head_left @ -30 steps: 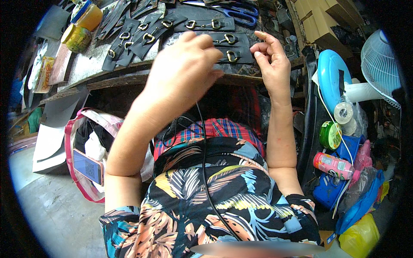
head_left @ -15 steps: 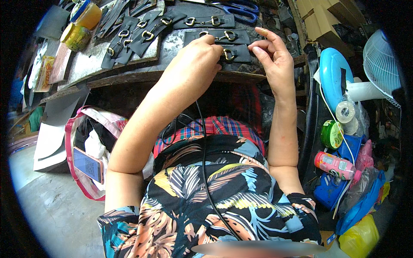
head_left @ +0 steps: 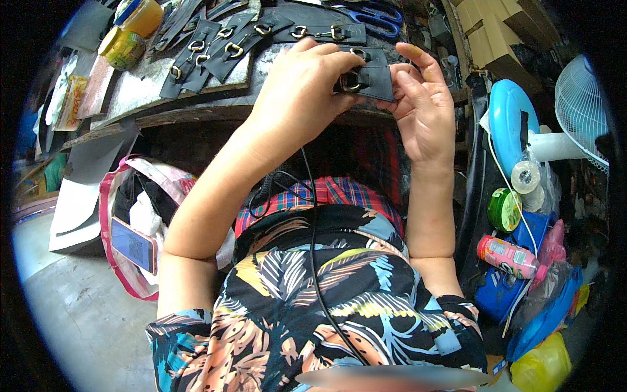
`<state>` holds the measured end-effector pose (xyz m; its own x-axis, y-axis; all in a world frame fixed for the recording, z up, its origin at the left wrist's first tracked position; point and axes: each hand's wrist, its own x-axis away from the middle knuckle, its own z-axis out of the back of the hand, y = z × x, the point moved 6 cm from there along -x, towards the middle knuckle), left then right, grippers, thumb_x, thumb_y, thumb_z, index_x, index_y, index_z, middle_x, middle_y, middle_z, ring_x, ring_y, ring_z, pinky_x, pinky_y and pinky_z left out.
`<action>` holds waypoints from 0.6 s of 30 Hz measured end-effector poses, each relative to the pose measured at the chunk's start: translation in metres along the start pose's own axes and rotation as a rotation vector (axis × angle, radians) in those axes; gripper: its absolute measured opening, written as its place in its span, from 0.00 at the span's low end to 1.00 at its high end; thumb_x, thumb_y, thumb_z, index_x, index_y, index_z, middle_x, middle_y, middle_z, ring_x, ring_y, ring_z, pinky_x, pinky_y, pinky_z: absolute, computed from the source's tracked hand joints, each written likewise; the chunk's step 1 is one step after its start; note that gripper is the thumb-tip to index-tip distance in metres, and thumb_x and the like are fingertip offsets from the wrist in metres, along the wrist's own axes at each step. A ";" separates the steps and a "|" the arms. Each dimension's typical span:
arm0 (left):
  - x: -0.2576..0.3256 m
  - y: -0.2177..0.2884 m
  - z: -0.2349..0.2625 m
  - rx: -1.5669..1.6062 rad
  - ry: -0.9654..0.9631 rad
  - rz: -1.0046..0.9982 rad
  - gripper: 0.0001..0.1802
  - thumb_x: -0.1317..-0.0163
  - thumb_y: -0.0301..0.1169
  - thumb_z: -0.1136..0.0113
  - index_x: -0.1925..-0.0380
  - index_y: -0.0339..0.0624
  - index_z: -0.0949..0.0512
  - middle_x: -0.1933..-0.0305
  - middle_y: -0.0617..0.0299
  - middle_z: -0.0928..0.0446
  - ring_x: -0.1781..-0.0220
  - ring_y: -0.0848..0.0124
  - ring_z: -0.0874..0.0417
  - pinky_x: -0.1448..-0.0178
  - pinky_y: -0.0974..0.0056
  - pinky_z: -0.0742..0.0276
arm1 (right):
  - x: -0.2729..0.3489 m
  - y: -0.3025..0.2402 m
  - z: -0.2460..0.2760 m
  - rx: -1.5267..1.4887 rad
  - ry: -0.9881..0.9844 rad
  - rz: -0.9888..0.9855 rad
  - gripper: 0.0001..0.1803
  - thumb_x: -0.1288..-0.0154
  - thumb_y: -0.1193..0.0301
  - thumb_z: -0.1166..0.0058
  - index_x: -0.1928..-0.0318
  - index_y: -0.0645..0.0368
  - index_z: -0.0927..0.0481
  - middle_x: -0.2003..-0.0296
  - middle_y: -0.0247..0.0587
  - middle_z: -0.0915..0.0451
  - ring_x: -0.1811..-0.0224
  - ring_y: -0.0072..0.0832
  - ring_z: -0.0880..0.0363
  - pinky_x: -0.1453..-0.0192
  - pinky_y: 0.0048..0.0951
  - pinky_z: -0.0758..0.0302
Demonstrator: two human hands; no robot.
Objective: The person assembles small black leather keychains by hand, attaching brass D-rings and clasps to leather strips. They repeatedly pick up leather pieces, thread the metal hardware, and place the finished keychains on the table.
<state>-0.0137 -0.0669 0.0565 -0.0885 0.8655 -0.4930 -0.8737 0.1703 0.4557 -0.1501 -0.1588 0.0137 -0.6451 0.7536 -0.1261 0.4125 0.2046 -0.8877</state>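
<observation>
Over the front edge of the workbench, my left hand point(head_left: 302, 91) grips a black leather strap piece point(head_left: 377, 81) with gold-coloured ring hardware. The hand covers the strap's left part, while its right end shows beyond my fingertips. At that right end, my right hand point(head_left: 428, 108) has its thumb and bent fingers against the strap's edge, with the index finger raised apart. Another black strap with a gold ring lies directly behind the held one, partly hidden. Farther back is a black strap with gold horsebit hardware point(head_left: 320, 32). Several similar straps point(head_left: 219, 59) lie overlapping to the left.
Blue-handled scissors point(head_left: 382, 19) lie at the back of the bench. Yellow-filled jars point(head_left: 122, 49) stand at its left. A fan point(head_left: 581, 108), a pink bottle point(head_left: 509, 256) and bags crowd the right. A bag holding a phone point(head_left: 134, 245) sits lower left.
My left hand has lifted the nearest strap off the bench and tilted it. My right hand has come in against its right end. The view has shifted slightly.
</observation>
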 end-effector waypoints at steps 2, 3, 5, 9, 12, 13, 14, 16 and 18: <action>0.000 -0.003 -0.002 0.062 -0.021 0.041 0.26 0.55 0.28 0.22 0.52 0.40 0.17 0.57 0.51 0.18 0.53 0.50 0.16 0.48 0.55 0.20 | 0.001 0.000 -0.001 -0.022 -0.031 -0.010 0.24 0.30 0.79 0.43 0.35 0.58 0.28 0.57 0.35 0.21 0.57 0.19 0.19 0.55 0.26 0.16; 0.001 -0.004 -0.002 0.104 -0.024 0.050 0.26 0.55 0.28 0.22 0.52 0.40 0.17 0.57 0.51 0.18 0.53 0.50 0.16 0.48 0.56 0.20 | 0.001 0.000 -0.002 0.039 -0.059 -0.005 0.24 0.29 0.78 0.44 0.35 0.58 0.29 0.56 0.36 0.21 0.57 0.20 0.19 0.55 0.27 0.16; 0.002 -0.005 -0.005 0.171 -0.056 0.091 0.26 0.54 0.27 0.22 0.52 0.40 0.18 0.58 0.51 0.19 0.53 0.51 0.16 0.48 0.56 0.20 | 0.003 0.000 -0.002 0.150 -0.093 0.013 0.23 0.27 0.76 0.46 0.33 0.59 0.30 0.55 0.38 0.21 0.56 0.23 0.18 0.55 0.29 0.15; 0.005 0.003 -0.005 0.296 -0.092 0.023 0.26 0.53 0.26 0.23 0.51 0.40 0.18 0.59 0.51 0.20 0.54 0.52 0.16 0.49 0.57 0.20 | 0.008 0.007 0.002 -0.175 -0.140 -0.138 0.26 0.27 0.74 0.47 0.31 0.59 0.34 0.53 0.41 0.20 0.54 0.27 0.17 0.53 0.32 0.15; 0.010 0.009 -0.005 0.288 -0.113 0.009 0.26 0.54 0.22 0.24 0.51 0.39 0.18 0.59 0.52 0.22 0.56 0.52 0.17 0.50 0.57 0.20 | 0.014 0.006 0.004 -0.078 -0.163 -0.099 0.29 0.30 0.76 0.46 0.30 0.60 0.35 0.52 0.43 0.20 0.53 0.28 0.18 0.52 0.33 0.16; 0.010 0.010 -0.005 0.254 -0.134 0.003 0.27 0.53 0.21 0.25 0.50 0.39 0.19 0.59 0.51 0.23 0.55 0.52 0.17 0.50 0.57 0.21 | 0.016 0.006 0.003 -0.066 -0.176 -0.084 0.30 0.31 0.76 0.45 0.30 0.60 0.35 0.52 0.43 0.19 0.53 0.27 0.18 0.53 0.32 0.16; 0.011 0.012 -0.005 0.223 -0.151 -0.011 0.27 0.53 0.21 0.25 0.49 0.39 0.19 0.59 0.51 0.24 0.55 0.51 0.18 0.49 0.56 0.21 | 0.018 0.005 0.003 -0.042 -0.187 -0.063 0.30 0.31 0.77 0.45 0.30 0.59 0.35 0.52 0.43 0.19 0.53 0.26 0.18 0.54 0.31 0.17; 0.012 0.016 -0.004 0.163 -0.150 -0.045 0.29 0.52 0.20 0.27 0.45 0.39 0.21 0.58 0.50 0.25 0.54 0.51 0.20 0.48 0.56 0.22 | 0.019 0.005 0.004 -0.007 -0.175 -0.062 0.30 0.32 0.77 0.44 0.31 0.59 0.34 0.53 0.42 0.18 0.54 0.24 0.18 0.55 0.29 0.18; 0.013 0.022 -0.002 0.105 -0.111 -0.085 0.32 0.50 0.20 0.28 0.41 0.39 0.23 0.57 0.50 0.27 0.54 0.52 0.22 0.48 0.56 0.24 | 0.020 0.005 0.008 0.007 -0.124 -0.096 0.30 0.33 0.78 0.43 0.31 0.59 0.33 0.55 0.41 0.17 0.55 0.22 0.19 0.55 0.27 0.19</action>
<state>-0.0349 -0.0530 0.0585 0.0426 0.8917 -0.4506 -0.8207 0.2885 0.4932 -0.1658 -0.1476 0.0030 -0.7561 0.6477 -0.0937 0.3405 0.2671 -0.9015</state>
